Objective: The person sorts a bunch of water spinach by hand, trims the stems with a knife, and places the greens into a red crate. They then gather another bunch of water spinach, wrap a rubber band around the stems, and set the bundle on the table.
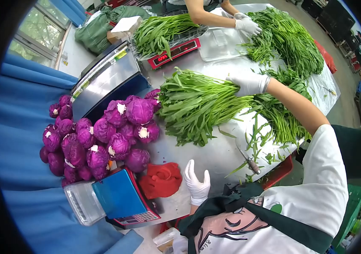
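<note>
My right hand (250,84), in a white glove, is closed over the stem end of a bunch of water spinach (201,106). The bunch lies across the middle of the metal table, leaves toward the left. My left hand (197,184), also gloved, is held up near the front edge with fingers apart and nothing in it. Beside it lies a crumpled red cloth (160,180). A knife (250,161) with a brown handle rests among loose leaves and stems. More water spinach (280,118) is spread under and beyond my right forearm.
Purple cabbages (104,131) are heaped at left, beside a blue-topped scale (119,192) and a clear plastic container (84,203). Across the table, a co-worker's gloved hands (248,25) touch a large greens pile (292,38). A red scale (175,53) holds more greens.
</note>
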